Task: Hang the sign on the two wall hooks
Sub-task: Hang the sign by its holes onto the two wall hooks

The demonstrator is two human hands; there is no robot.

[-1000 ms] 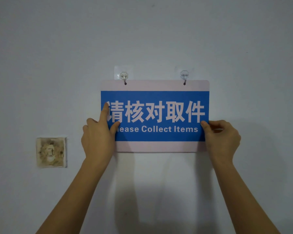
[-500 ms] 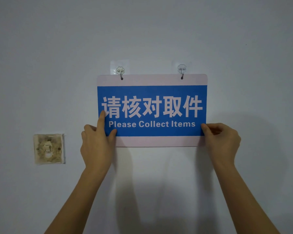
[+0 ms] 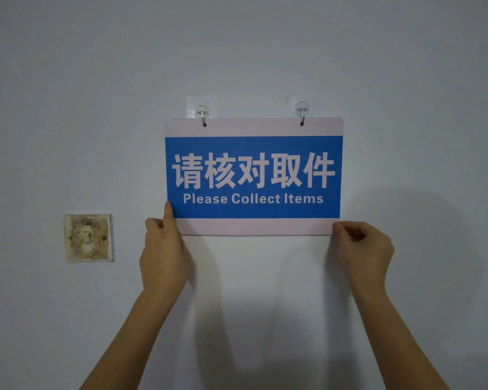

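Observation:
A blue and pale pink sign (image 3: 253, 175) reading "Please Collect Items" hangs flat on the wall. Its two top holes sit on the left hook (image 3: 202, 115) and the right hook (image 3: 302, 112), both clear adhesive hooks with metal prongs. My left hand (image 3: 164, 249) pinches the sign's lower left corner, thumb on the front face. My right hand (image 3: 362, 249) pinches the lower right corner with thumb and fingertips. Both forearms reach up from below.
A stained, uncovered wall socket box (image 3: 88, 237) sits to the left of my left hand. The wall around the sign is plain grey-white. Shadows of my arms fall on the wall beneath the sign.
Both hands have slid down from the sign's side edges to its bottom corners. The sign stays on the two hooks.

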